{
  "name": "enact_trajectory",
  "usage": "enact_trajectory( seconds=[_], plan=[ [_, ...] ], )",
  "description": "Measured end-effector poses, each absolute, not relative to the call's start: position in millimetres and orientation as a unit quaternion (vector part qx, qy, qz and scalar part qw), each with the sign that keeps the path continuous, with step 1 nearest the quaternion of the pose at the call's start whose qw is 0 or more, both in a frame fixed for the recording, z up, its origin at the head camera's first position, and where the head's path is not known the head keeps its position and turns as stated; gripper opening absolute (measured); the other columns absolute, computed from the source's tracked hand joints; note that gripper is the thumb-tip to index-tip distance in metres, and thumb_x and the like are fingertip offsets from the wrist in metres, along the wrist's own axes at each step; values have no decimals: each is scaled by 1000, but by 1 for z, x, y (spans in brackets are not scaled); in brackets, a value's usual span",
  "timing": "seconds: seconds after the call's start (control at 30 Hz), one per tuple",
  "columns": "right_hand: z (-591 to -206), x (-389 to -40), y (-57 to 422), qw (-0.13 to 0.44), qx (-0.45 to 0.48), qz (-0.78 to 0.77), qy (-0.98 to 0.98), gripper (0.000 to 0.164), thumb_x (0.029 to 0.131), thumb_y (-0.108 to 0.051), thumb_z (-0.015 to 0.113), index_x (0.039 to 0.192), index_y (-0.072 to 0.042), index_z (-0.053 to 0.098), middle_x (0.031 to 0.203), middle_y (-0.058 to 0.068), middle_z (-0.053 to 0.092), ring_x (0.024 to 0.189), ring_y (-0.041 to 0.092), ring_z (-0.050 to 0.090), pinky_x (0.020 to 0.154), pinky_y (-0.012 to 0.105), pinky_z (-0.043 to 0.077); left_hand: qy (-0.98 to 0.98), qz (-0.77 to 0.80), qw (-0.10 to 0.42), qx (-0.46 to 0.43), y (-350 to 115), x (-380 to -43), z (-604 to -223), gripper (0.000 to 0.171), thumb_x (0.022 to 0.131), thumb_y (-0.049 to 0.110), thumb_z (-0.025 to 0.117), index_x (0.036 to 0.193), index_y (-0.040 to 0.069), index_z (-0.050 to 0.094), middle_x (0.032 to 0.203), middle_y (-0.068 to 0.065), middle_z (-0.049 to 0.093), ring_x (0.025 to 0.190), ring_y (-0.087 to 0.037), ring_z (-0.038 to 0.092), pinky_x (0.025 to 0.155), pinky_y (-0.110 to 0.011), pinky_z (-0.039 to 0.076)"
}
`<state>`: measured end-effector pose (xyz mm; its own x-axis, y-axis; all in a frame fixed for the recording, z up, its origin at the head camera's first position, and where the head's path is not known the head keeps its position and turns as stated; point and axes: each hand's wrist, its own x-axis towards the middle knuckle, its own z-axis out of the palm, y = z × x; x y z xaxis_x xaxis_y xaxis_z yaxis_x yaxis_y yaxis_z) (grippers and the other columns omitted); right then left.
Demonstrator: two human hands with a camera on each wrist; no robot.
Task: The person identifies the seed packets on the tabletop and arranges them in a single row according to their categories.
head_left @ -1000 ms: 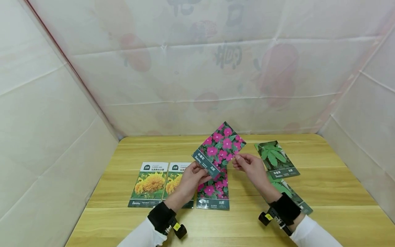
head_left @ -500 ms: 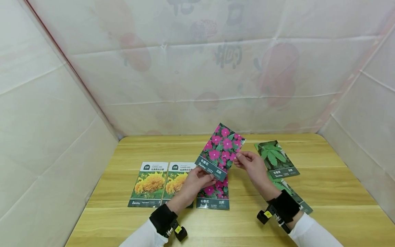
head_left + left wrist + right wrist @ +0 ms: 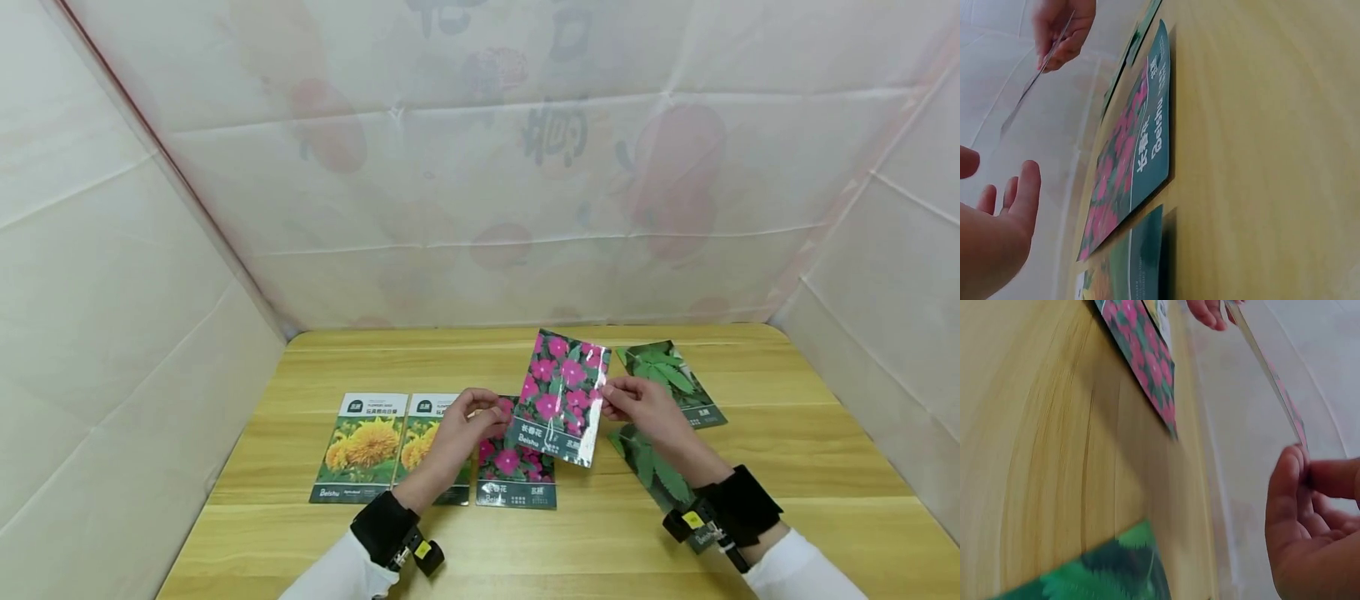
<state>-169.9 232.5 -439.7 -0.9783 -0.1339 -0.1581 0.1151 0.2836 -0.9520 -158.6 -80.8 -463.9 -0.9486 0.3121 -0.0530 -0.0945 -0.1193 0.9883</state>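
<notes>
My right hand point(image 3: 645, 406) pinches the right edge of a seed packet with pink flowers point(image 3: 562, 383), held above the table; in the right wrist view this raised packet point(image 3: 1272, 381) shows edge-on between thumb and fingers. My left hand point(image 3: 468, 423) is just left of it; in the left wrist view the left fingers point(image 3: 1025, 194) are apart from the thumb with nothing between them. Below lies a second pink-flower packet point(image 3: 517, 492), partly covered by the raised one. Beside it are two yellow-flower packets point(image 3: 363, 450), the right one partly hidden by my left hand.
Two green-leaf packets lie at the right: the upper one point(image 3: 708, 408) and the lower one point(image 3: 645, 458), both partly behind my right hand and wrist. The wooden table point(image 3: 247, 467) is bordered by pale cloth walls point(image 3: 450, 192) at the back and sides.
My left hand has let go of the raised pink-flower packet. My right hand has carried it right and down, turning it more upright, and the right forearm now covers more of the green-leaf packets.
</notes>
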Motion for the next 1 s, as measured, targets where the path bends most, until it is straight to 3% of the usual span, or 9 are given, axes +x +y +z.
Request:
enact_trajectory(
  seconds=[0.13, 0.4, 0.53, 0.67, 0.8, 0.9, 1.0],
  plan=[
    [-441, -167, 240, 130, -24, -586, 799, 34, 110, -22, 56, 126, 7, 62, 102, 13, 69, 97, 31, 68, 91, 46, 58, 651, 737, 154, 91, -79, -160, -463, 43, 107, 15, 59, 139, -11, 47, 129, -31, 58, 117, -42, 64, 104, -48, 52],
    [-447, -165, 238, 143, -59, -575, 803, 28, 109, -12, 55, 123, 11, 62, 99, 13, 71, 97, 37, 69, 86, 42, 61, 675, 706, 192, 94, -71, -162, -464, 35, 104, 12, 63, 135, -5, 59, 111, -15, 69, 99, -22, 70, 92, -39, 60],
    [-451, -164, 237, 129, -70, -562, 814, 30, 108, -18, 59, 119, 9, 66, 97, 15, 72, 95, 39, 69, 83, 42, 61, 685, 698, 189, 92, -70, -162, -464, 32, 102, 5, 63, 132, -5, 59, 107, -12, 69, 94, -20, 69, 87, -38, 61],
    [-457, -163, 243, 59, -84, -483, 870, 38, 107, -34, 61, 117, 2, 70, 96, 11, 73, 88, 28, 70, 76, 35, 61, 689, 699, 174, 83, -73, -162, -465, 32, 101, 4, 62, 132, -5, 60, 108, -14, 69, 94, -20, 69, 86, -37, 61],
    [-464, -165, 258, -54, -108, -334, 935, 33, 106, -37, 62, 113, -7, 72, 93, 3, 71, 81, 19, 66, 68, 34, 54, 688, 704, 162, 72, -79, -162, -464, 32, 102, 4, 62, 133, -3, 60, 110, -16, 67, 97, -22, 69, 87, -37, 61],
    [-467, -165, 269, -102, -133, -251, 953, 28, 103, -30, 68, 117, -6, 73, 101, 6, 72, 87, 24, 67, 73, 42, 54, 687, 707, 156, 63, -83, -162, -463, 32, 102, 4, 63, 132, -3, 59, 110, -16, 67, 97, -22, 69, 88, -36, 61],
    [-471, -164, 278, -102, -155, -211, 960, 37, 99, -27, 73, 127, -2, 70, 119, 16, 70, 104, 35, 67, 87, 51, 55, 686, 710, 150, 59, -85, -162, -462, 32, 102, 4, 62, 133, -5, 58, 111, -18, 66, 95, -22, 69, 88, -36, 61]
  ],
)
